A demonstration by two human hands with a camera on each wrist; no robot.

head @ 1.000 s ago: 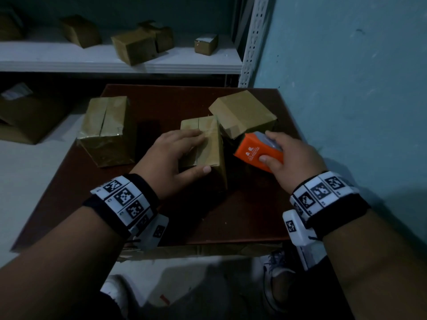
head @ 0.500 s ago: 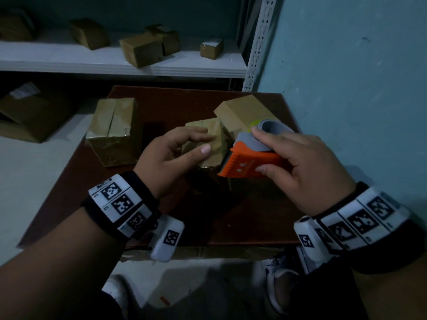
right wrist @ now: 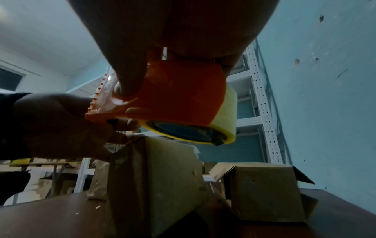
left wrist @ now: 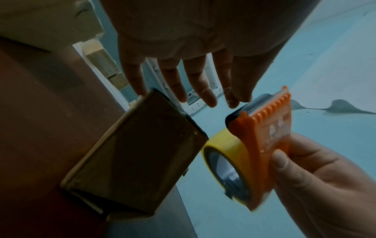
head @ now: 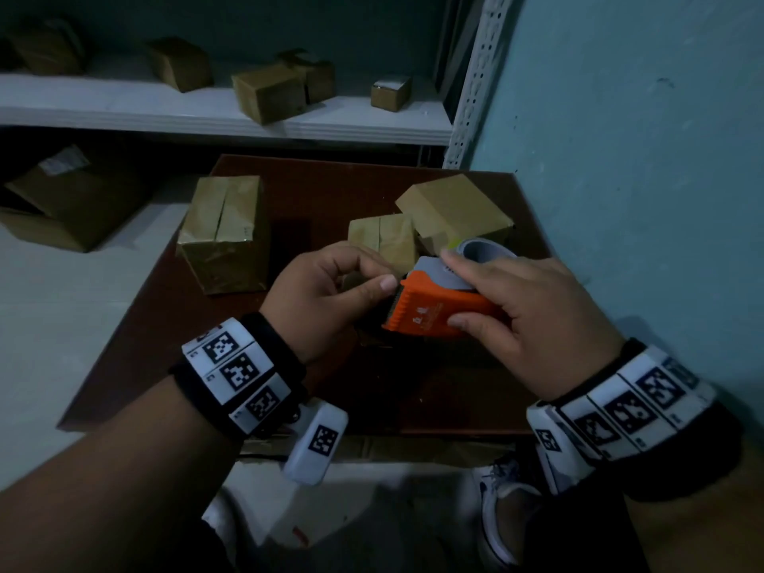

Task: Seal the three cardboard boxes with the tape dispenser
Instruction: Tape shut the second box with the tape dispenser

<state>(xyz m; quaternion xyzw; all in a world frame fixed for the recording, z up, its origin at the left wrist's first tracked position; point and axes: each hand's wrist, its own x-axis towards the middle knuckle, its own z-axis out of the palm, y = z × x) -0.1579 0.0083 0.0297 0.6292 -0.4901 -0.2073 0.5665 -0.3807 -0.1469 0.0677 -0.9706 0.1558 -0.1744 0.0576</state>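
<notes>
A dark brown counter [head: 314, 188] stood against a blue-green wall [head: 645, 150]. Behind it ran a white shelf [head: 124, 111] on a perforated white upright [head: 475, 84], and several small cardboard boxes [head: 268, 97] sat on the shelf, one of them with a white top [head: 390, 91]. To the left, a larger open carton [head: 70, 200] lay on the pale floor [head: 62, 308]. Below the counter's near edge showed a white sneaker [head: 496, 502].
</notes>
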